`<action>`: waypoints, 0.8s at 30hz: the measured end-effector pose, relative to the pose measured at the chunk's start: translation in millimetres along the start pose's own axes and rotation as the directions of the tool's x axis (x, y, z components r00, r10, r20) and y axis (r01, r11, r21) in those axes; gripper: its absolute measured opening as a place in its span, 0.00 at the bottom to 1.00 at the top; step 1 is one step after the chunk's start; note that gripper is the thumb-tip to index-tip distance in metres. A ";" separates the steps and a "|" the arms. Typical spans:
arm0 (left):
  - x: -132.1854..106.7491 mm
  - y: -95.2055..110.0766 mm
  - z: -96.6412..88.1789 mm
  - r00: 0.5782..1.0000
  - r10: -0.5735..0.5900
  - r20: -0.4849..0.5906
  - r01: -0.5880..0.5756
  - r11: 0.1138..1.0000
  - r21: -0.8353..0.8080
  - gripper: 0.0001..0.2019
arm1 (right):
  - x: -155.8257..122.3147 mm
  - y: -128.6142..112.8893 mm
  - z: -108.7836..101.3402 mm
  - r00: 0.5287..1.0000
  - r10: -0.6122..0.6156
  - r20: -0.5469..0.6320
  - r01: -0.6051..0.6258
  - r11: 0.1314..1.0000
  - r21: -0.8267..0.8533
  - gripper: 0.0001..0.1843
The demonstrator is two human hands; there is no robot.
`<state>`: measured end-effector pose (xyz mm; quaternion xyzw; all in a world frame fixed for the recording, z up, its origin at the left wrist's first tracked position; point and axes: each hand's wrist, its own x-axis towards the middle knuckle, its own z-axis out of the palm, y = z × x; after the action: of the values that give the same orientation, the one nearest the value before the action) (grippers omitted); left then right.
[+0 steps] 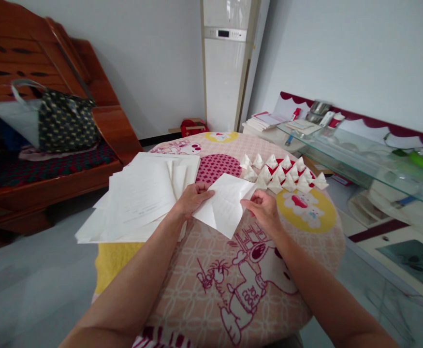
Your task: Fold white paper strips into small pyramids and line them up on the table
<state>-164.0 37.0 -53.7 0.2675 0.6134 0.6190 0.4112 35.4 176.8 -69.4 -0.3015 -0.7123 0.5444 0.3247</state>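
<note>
A white sheet of paper (223,203) with crease lines is held up above the table between my two hands. My left hand (194,199) pinches its left edge, thumb on top. At the paper's right side, my right hand (262,207) grips the edge between thumb and fingers. To the left lies a loose stack of white paper sheets (138,193), some with faint printing. Several folded white paper pieces with pointed tops (278,175) stand in rows behind my right hand.
The round table wears a pink patterned cloth (196,270). A glass-topped cabinet (371,159) with metal containers and papers stands to the right. On the left is a wooden bench (113,130) with bags (66,121). A tall white appliance (224,72) stands in the corner.
</note>
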 end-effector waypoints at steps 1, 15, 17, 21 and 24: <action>0.0 -0.1 -0.1 1.000 0.001 -0.001 -0.001 1.000 0.001 0.18 | 0.3 0.8 0.5 0.999 -0.023 -0.030 0.021 0.999 -0.047 0.22; -2.3 5.0 -2.2 0.999 0.015 0.048 -0.016 0.999 0.030 0.16 | 1.5 4.5 0.5 0.994 -0.017 0.103 0.009 0.997 0.080 0.18; -4.2 6.3 -3.0 0.997 0.021 0.080 -0.023 0.999 0.025 0.17 | 2.5 1.3 0.4 0.992 0.039 0.121 -0.059 0.984 0.165 0.19; -8.8 7.0 -3.6 0.977 0.032 0.212 -0.031 0.999 -0.011 0.20 | 3.6 -2.5 0.1 0.991 0.099 0.094 -0.122 0.950 0.286 0.17; -8.4 5.0 -4.3 0.957 0.104 0.271 -0.070 0.989 -0.132 0.25 | 2.2 -5.1 -0.1 0.986 0.136 0.094 -0.163 0.903 0.398 0.13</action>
<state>-164.1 28.1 -47.8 0.3529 0.4989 0.6289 0.4806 33.8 177.4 -64.2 -0.2641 -0.5691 0.7125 0.3143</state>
